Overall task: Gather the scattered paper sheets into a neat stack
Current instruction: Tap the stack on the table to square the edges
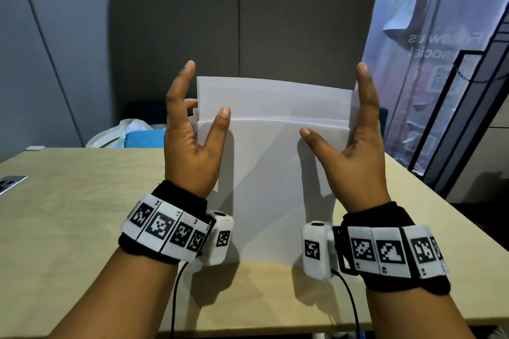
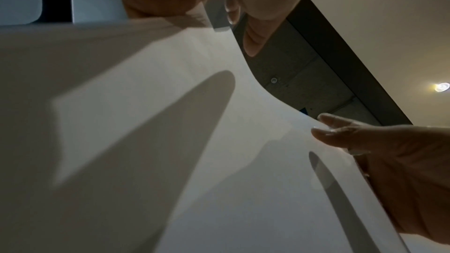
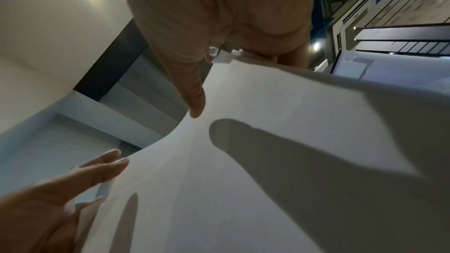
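Note:
A bundle of white paper sheets (image 1: pixel 270 162) stands upright with its bottom edge on the wooden table (image 1: pixel 68 215). The rear sheets rise higher than the front one, so the top edges are uneven. My left hand (image 1: pixel 190 135) presses the left edge with straight fingers, its thumb lying on the front face. Against the right edge, my right hand (image 1: pixel 355 143) does the same. The left wrist view shows the paper (image 2: pixel 170 141) with the right hand (image 2: pixel 401 170) flat along its far edge. The right wrist view shows the paper (image 3: pixel 268 161) and the left hand (image 3: pixel 48 199) at its far edge.
Grey partition panels (image 1: pixel 303 22) stand behind the table. A white plastic bag (image 1: pixel 118 132) and a blue object (image 1: pixel 146 139) lie beyond the far left edge. A banner (image 1: pixel 429 63) and a black frame (image 1: pixel 468 118) are at the right. A dark item (image 1: pixel 11 183) sits at the table's left edge.

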